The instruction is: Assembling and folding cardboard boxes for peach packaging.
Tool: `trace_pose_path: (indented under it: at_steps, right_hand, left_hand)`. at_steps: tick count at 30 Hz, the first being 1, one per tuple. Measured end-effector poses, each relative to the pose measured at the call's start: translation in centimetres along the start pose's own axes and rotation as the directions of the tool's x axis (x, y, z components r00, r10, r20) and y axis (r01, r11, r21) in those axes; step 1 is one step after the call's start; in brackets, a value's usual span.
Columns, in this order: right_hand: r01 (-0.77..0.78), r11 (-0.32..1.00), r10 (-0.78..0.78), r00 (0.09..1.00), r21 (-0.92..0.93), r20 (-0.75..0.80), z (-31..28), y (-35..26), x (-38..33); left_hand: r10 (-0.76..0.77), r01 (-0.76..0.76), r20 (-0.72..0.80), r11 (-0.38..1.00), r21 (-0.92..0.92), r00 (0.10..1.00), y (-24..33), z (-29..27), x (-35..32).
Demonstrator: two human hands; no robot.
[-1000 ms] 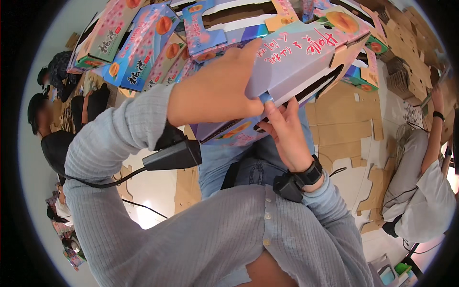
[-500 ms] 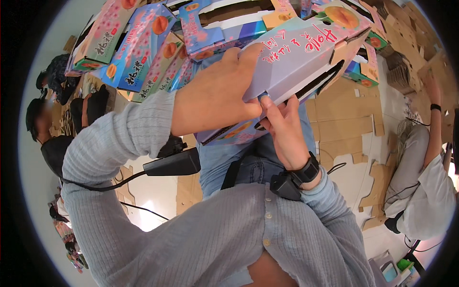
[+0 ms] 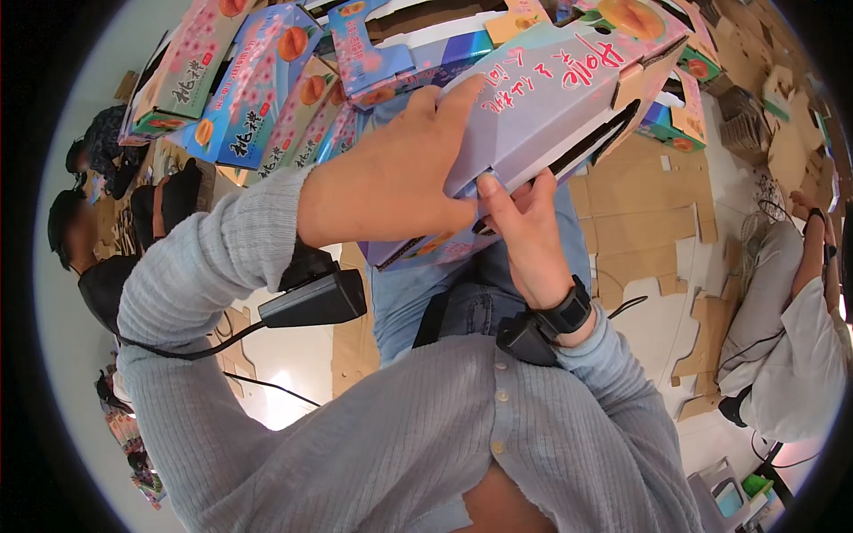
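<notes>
A lavender cardboard gift box (image 3: 555, 98) with red lettering and a peach picture lies tilted across my lap. My left hand (image 3: 391, 178) is spread over its near left end, palm down, with the fingers along the top panel and the thumb by the edge seam. At that same edge, my right hand (image 3: 533, 226) grips the cardboard, its thumb pressing on the top by a flap and its fingers curled at the open side slot. The underside of the box and some left fingertips are hidden.
Several printed peach boxes (image 3: 262, 84) stand upright beyond my lap on the left; an opened blue box (image 3: 369, 53) is behind. Flattened brown cardboard (image 3: 640, 213) covers the floor. People sit at left and right (image 3: 791, 355). Black cables run from my wrist devices (image 3: 315, 298).
My left hand has slid slightly left along the box, and my right thumb has shifted a little at the edge. The person at right has lowered an arm.
</notes>
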State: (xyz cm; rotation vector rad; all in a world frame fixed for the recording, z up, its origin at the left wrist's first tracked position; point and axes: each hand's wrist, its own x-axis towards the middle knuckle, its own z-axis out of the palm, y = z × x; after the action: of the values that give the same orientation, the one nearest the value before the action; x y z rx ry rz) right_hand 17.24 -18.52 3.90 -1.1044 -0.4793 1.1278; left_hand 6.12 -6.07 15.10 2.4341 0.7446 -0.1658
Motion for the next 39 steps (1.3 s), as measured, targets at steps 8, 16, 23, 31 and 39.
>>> trace_pose_path:
  at_steps: [8, 16, 23, 31, 39]
  right_hand:
    - [0.019, 0.999, -0.019, 1.000, 0.035, -0.007, -0.1, 0.8, 0.1]
    - [0.034, 0.999, -0.034, 0.999, 0.023, -0.031, -0.3, 2.0, 1.0]
    - [0.166, 0.935, -0.172, 0.985, -0.315, 0.007, -3.7, 1.8, 1.6]
    - [-0.005, 0.857, -0.022, 0.999, -0.515, -0.046, -12.2, 3.3, -0.1]
    - [-0.093, 0.986, 0.114, 0.982, -0.137, 0.152, -13.0, 0.6, -1.8]
  left_hand:
    - [0.022, -0.023, -0.063, 1.000, -0.013, 0.998, -0.3, 1.1, 0.0]
    - [0.021, -0.024, -0.116, 1.000, -0.019, 0.993, -1.7, 1.8, 0.2]
    - [0.118, -0.168, -0.279, 0.973, -0.161, 0.953, -4.7, 1.9, 1.6]
    - [-0.154, -0.039, -0.226, 0.743, -0.669, 0.962, -8.3, -1.0, 1.0]
    - [-0.192, -0.089, -0.150, 0.292, -0.952, 0.970, -11.6, 4.6, -0.9]
